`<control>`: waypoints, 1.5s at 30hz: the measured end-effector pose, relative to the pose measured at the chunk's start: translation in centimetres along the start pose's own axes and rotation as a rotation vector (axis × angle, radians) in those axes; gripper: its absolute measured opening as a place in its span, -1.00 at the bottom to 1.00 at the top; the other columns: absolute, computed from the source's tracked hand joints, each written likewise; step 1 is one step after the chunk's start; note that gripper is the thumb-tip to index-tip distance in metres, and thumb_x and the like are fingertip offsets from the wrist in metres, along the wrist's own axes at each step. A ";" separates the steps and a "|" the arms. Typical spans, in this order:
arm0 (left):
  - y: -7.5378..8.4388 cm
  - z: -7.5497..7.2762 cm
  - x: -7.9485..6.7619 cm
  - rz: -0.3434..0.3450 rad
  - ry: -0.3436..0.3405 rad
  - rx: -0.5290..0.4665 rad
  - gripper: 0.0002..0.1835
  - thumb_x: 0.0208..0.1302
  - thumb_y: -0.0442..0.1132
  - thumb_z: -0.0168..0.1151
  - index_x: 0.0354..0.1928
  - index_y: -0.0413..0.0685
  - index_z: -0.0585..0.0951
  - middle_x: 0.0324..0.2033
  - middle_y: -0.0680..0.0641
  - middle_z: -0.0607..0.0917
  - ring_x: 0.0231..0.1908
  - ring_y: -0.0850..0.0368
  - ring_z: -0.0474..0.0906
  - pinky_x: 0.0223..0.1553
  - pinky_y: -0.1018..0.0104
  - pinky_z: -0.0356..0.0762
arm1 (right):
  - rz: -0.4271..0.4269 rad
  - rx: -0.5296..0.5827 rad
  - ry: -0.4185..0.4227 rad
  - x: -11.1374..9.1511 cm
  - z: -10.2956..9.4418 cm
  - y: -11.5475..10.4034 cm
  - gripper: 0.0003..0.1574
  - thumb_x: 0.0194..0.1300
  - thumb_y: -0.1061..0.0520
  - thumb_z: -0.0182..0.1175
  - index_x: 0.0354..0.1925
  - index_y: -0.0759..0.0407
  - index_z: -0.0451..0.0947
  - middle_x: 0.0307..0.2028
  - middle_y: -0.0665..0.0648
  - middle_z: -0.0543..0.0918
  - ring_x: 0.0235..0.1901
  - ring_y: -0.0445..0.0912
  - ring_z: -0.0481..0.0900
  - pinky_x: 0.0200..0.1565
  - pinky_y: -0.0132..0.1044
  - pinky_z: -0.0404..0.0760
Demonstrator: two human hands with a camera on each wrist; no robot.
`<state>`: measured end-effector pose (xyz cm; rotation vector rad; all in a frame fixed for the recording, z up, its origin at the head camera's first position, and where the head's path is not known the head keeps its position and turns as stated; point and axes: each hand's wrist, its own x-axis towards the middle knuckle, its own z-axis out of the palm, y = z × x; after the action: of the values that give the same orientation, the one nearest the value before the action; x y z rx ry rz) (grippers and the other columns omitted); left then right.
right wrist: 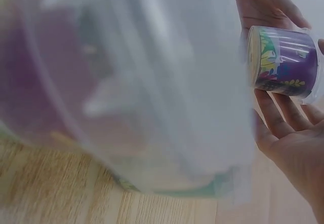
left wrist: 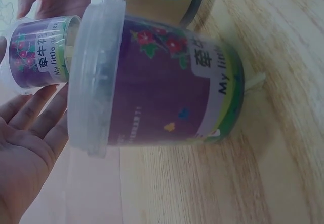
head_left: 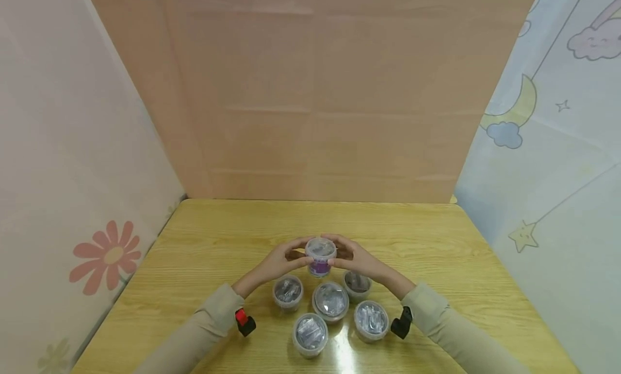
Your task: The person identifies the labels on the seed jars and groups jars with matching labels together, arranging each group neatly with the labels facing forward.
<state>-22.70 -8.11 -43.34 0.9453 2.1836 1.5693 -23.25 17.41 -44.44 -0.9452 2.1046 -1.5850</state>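
Both hands hold one small lidded plastic tub (head_left: 320, 266) beyond a group of similar tubs. It has a translucent lid and a purple flower label reading "My little garden" (left wrist: 38, 54). My left hand (head_left: 285, 260) grips its left side, and my right hand (head_left: 358, 260) grips the right, thumbs at the front and fingers behind. From the wrist views the tub (right wrist: 286, 62) appears raised off the tabletop. Nearest the left hand is another tub (head_left: 288, 292); one more (head_left: 357, 283) stands just below the right hand.
Closer to me stand more lidded tubs: a middle one (head_left: 331, 301), a front one (head_left: 310, 334) and one at right (head_left: 371, 320). Dark and silvery packets show through their lids. The wooden table (head_left: 218, 234) meets a brown back panel (head_left: 315, 120) and patterned side walls.
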 end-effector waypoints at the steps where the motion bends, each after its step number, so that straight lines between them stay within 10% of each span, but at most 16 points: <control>1: -0.1 0.0 0.0 -0.001 0.006 0.002 -0.44 0.33 -0.18 0.12 0.33 -0.13 0.28 0.20 -0.20 0.45 0.02 -0.07 0.54 -0.06 0.30 0.57 | 0.003 0.008 -0.002 0.0 0.0 0.0 -0.28 0.36 0.17 0.06 0.40 0.07 0.04 0.24 0.22 0.37 0.18 0.09 0.40 0.13 -0.09 0.46; 20: -2.1 0.2 0.3 -0.077 0.225 0.025 -0.46 0.25 -0.09 0.21 0.27 0.04 0.38 0.06 -0.15 0.54 -0.07 -0.11 0.59 -0.15 0.10 0.62 | 0.100 0.024 0.129 0.8 0.6 0.1 -0.37 0.39 0.06 0.04 0.35 0.08 0.15 0.22 0.21 0.36 0.11 0.05 0.47 0.14 -0.04 0.46; 32: 0.7 0.4 -0.3 -0.077 0.237 0.032 -0.44 0.25 -0.17 0.22 0.26 -0.17 0.37 0.04 -0.23 0.55 -0.05 -0.16 0.57 -0.18 0.22 0.63 | 0.116 -0.025 0.179 0.9 1.1 0.0 -0.36 0.39 0.12 0.03 0.35 0.23 0.14 0.19 0.32 0.39 0.08 0.12 0.49 0.08 -0.06 0.51; 45: -2.2 -0.6 0.5 -0.040 0.164 -0.028 -0.42 0.26 -0.07 0.20 0.31 0.06 0.33 0.13 -0.16 0.50 0.01 -0.12 0.53 -0.10 0.16 0.61 | 0.072 -0.012 0.154 0.6 0.5 -0.2 -0.36 0.39 0.06 0.03 0.36 0.13 0.16 0.26 0.25 0.34 0.12 0.11 0.47 0.13 -0.06 0.47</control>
<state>-24.18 -8.64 -45.12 0.7851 2.2674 1.7080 -23.34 16.61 -44.31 -0.7637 2.2265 -1.6580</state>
